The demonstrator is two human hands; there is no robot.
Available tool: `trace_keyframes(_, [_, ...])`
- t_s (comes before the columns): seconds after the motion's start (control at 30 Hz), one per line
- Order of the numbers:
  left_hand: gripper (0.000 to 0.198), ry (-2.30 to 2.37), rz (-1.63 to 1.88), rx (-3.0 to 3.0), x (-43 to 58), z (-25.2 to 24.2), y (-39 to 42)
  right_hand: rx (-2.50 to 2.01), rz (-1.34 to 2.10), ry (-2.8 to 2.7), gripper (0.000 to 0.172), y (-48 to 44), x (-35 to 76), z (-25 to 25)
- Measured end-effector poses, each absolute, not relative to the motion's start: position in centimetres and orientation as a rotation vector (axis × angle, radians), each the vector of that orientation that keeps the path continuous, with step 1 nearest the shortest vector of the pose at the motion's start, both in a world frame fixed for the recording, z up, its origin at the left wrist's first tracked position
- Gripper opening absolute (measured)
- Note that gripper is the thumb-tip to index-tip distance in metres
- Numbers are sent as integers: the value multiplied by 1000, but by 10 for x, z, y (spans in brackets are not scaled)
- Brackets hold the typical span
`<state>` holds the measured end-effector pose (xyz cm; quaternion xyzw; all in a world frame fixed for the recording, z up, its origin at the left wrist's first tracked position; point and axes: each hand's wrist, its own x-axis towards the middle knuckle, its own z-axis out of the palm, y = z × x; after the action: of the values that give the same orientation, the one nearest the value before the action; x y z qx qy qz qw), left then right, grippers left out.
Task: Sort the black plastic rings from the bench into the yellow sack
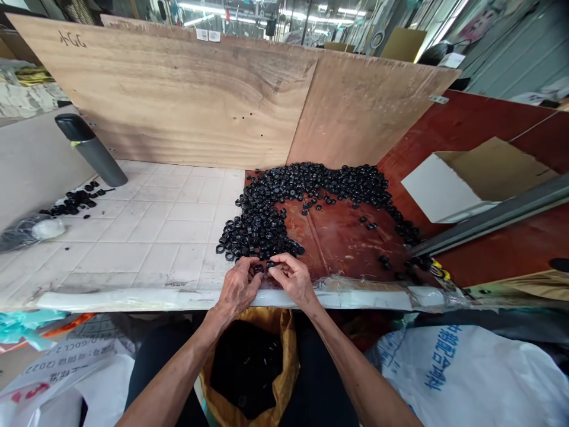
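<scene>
A few black rings [262,267] sit at the near edge of the worktop [155,237], pinched between the left hand [237,289] and right hand [294,282], whose fingers curl almost closed and meet over them. Just behind spreads a big heap [267,219] of the same rings. An open yellow sack [287,373] hangs below the edge, and a dark bottle [93,151] stands well off left.

Bright, even daylight, soft shadows, sharp centre, strong wide-angle bending at the edges.
</scene>
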<state>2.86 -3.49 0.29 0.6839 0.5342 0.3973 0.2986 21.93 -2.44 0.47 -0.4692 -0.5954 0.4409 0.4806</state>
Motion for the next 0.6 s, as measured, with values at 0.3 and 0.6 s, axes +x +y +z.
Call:
trace_keyframes(0.3, [20,981,1151,1382,17,10,-34,-1075,1125,-1444,17,-31,204,8])
trace_keyframes(0.6, [20,975,1185,1559,16,9,-37,-1184,921,-1630,19,-31,199,5])
